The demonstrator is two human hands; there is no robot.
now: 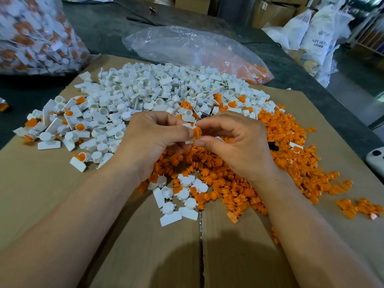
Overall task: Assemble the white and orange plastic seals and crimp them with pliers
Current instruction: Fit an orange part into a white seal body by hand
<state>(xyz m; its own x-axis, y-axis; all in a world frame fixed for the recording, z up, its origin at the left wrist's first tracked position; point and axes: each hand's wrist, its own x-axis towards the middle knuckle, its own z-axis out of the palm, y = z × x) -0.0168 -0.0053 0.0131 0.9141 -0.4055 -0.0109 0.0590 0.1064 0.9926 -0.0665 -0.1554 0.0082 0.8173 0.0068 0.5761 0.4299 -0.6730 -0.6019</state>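
My left hand (151,140) and my right hand (234,142) meet above the middle of the cardboard. My left fingers pinch a white seal body (188,125); my right thumb and forefinger press an orange insert (197,133) against it. A large heap of white seal bodies (158,90) lies behind my hands. To the right and under my hands spreads a heap of orange inserts (291,142). A dark object, perhaps pliers, (273,146) lies half buried in the orange heap right of my right hand.
Flattened cardboard (52,179) covers the work surface. A few joined white-and-orange seals (76,127) lie at the left. A full bag of seals (35,36) stands far left, a nearly flat clear bag (187,46) behind the heaps, white sacks (318,36) far right.
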